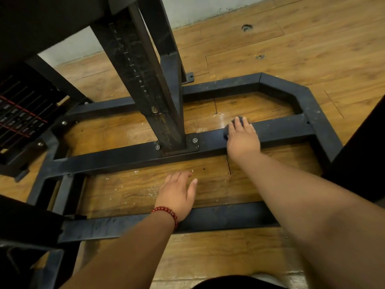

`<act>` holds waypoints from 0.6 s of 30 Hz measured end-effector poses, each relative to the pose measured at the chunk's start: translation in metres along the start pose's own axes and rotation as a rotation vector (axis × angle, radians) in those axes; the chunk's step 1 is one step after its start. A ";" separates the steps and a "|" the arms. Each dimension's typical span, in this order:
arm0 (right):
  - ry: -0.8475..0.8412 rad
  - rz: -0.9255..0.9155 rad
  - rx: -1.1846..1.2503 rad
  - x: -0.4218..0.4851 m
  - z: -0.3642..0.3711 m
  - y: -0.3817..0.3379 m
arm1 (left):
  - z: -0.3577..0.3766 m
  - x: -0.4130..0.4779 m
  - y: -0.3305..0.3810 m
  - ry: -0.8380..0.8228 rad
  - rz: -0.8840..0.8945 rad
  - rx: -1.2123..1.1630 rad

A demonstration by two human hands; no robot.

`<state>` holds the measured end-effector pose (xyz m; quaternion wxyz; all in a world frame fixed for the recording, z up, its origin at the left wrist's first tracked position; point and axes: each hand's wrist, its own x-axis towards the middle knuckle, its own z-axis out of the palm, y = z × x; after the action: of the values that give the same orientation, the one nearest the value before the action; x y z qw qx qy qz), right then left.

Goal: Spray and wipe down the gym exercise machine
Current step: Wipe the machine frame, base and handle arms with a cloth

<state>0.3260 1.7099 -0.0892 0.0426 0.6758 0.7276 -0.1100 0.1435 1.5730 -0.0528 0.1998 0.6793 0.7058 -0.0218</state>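
The gym machine's black steel base frame [125,157] lies on the wooden floor, with an upright post [145,80] bolted to its middle crossbar. My right hand [242,138] lies flat on that crossbar, right of the post, and presses a dark cloth [229,130] against the metal; only the cloth's edge shows beyond my fingers. My left hand [179,193], with a red bead bracelet at the wrist, rests flat on the floor between the middle crossbar and the near bar [229,217], fingers straight. No spray bottle is in view.
A weight stack [18,115] with red cords stands at the left. Wet droplets [145,189] speckle the wooden floor [312,49] inside the frame. A pale wall runs along the back. A dark object [366,155] stands at the right edge.
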 end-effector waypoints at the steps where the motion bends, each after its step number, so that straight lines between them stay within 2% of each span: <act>1: 0.015 -0.038 -0.018 -0.004 0.004 -0.010 | 0.000 0.001 0.000 0.000 0.004 0.006; 5: 0.013 -0.341 -0.062 -0.012 0.018 -0.028 | 0.002 0.001 0.000 0.000 0.048 0.034; 7: -0.032 -0.359 -0.026 -0.011 0.011 -0.011 | 0.003 0.001 -0.002 0.006 0.057 0.026; 9: -0.016 -0.197 0.010 -0.015 0.006 0.010 | 0.003 0.000 -0.003 0.001 0.047 0.022; 12: 0.012 0.183 0.060 -0.020 0.002 0.033 | 0.004 -0.001 -0.002 0.004 0.031 0.035; 14: 0.019 0.229 0.085 -0.014 0.002 0.022 | 0.005 0.001 -0.002 0.011 0.029 0.032; 15: 0.037 0.149 0.064 -0.011 0.005 0.010 | 0.005 0.001 -0.001 0.014 0.032 0.029; 18: 0.036 -0.253 -0.012 -0.005 0.020 -0.030 | 0.006 0.001 -0.002 0.011 0.041 0.032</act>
<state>0.2952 1.6988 -0.1043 0.0194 0.5803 0.8083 -0.0978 0.1431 1.5716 -0.0594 0.1855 0.6970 0.6922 -0.0251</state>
